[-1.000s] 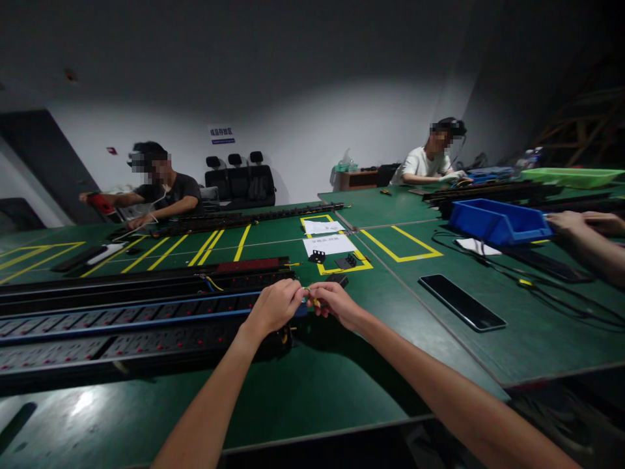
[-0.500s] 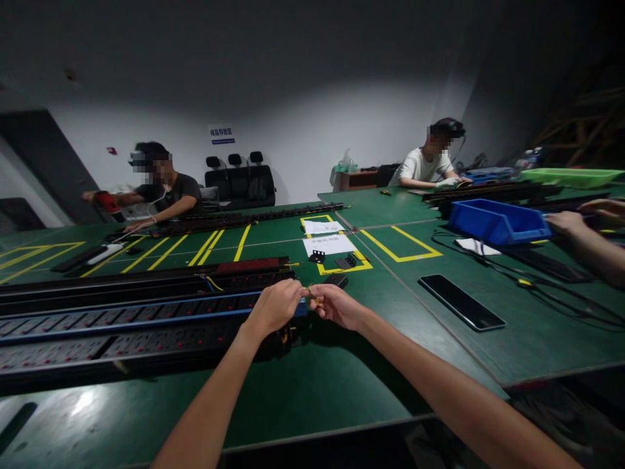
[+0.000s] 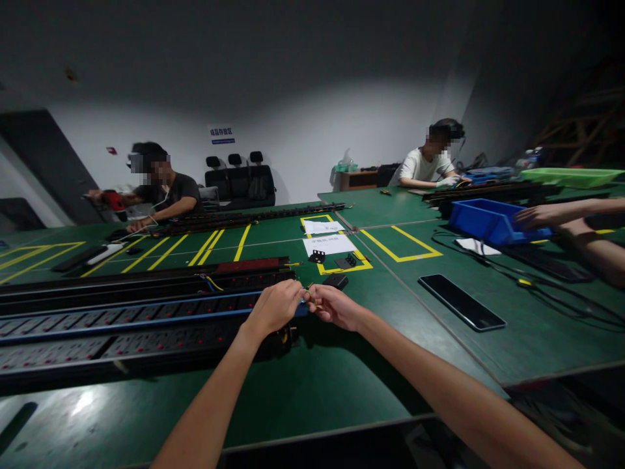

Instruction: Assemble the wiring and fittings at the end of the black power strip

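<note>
Head view: your two hands come together at the right end of the blue-edged strip (image 3: 131, 316).
With your right hand (image 3: 338, 307) you pinch a thin yellow-green wire (image 3: 309, 293) between the thumb and the fingers, just beside this end. Your left hand (image 3: 276, 307) has its fingers bent over the strip's end, with the tips near the wire; whether they also grasp it, one cannot tell. The strip lies on the green table (image 3: 342, 387), and a black strip (image 3: 161, 346) lies nearer to you. Just beyond your right hand is a small black box (image 3: 336, 281).
</note>
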`<state>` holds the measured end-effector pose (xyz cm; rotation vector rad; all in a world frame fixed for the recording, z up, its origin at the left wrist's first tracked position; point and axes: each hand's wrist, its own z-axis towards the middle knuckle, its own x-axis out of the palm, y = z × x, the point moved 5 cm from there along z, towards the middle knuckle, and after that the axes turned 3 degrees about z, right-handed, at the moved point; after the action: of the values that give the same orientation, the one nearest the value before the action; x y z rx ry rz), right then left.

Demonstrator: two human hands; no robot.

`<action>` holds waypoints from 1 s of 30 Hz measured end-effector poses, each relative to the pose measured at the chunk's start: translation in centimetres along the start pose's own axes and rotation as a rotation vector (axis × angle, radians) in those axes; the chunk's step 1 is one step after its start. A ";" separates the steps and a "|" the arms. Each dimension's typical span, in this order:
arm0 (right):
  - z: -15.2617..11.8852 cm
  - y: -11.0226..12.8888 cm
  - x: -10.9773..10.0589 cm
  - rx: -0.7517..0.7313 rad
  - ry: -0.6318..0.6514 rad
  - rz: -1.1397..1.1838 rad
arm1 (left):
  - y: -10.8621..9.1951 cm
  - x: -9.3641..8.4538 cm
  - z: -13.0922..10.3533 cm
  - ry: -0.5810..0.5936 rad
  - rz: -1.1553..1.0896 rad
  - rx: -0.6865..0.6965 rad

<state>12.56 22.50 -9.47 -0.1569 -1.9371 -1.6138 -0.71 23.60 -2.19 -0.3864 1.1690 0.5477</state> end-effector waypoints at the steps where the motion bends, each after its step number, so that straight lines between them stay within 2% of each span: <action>1: -0.1 0.0 0.1 0.005 0.005 0.003 | 0.0 0.0 0.0 0.002 0.002 -0.001; 24: 0.0 -0.3 0.3 0.032 -0.020 0.044 | 0.3 0.3 -0.1 0.030 -0.003 -0.033; 30: -0.4 0.1 0.5 0.017 -0.016 -0.004 | 0.2 0.4 -0.2 0.012 0.008 -0.017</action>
<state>12.34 22.04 -9.10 -0.1593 -1.9639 -1.6026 -0.86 23.77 -2.58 -0.4005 1.1786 0.5628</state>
